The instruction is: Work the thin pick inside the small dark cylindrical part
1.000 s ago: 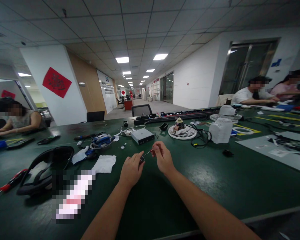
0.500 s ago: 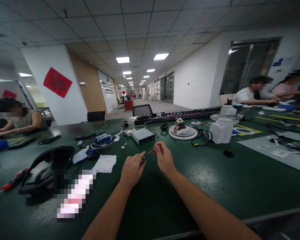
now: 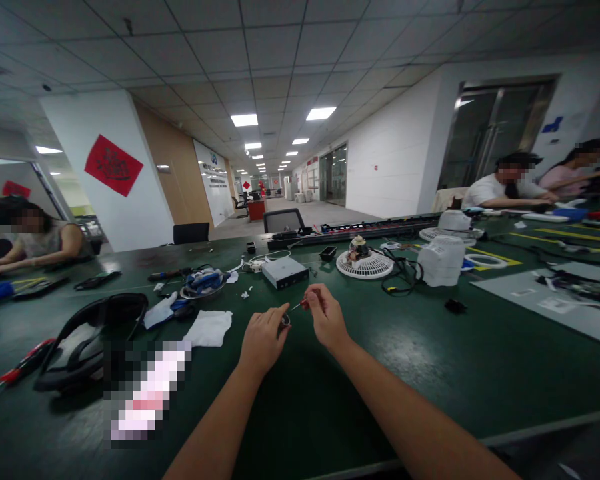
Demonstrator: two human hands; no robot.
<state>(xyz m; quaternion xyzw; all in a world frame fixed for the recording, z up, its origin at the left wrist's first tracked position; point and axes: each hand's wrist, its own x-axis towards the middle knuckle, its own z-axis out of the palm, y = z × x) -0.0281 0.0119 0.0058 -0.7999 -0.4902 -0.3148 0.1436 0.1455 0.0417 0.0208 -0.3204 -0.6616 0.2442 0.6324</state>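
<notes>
My left hand (image 3: 264, 337) is closed around a small round metallic part (image 3: 285, 321), mostly covered by the fingers. Pinched in my right hand (image 3: 326, 316) is a small screwdriver with a red handle (image 3: 305, 304); its thin shaft points left toward the left fingertips. Whether its tip touches the round part cannot be made out. Just beyond both hands lies a silver box-shaped drive (image 3: 285, 272) on the green table (image 3: 380, 387).
White fan grille with a motor (image 3: 365, 263), white housing (image 3: 439, 261) and black cable lie right of the drive. Left are a black headset (image 3: 90, 333), white cloth (image 3: 209, 328), red-handled screwdriver (image 3: 27, 361) and blue bundle (image 3: 203, 281). People sit at both sides.
The whole view has shifted very slightly. Both hands keep nearly the same pose and hold the same things.
</notes>
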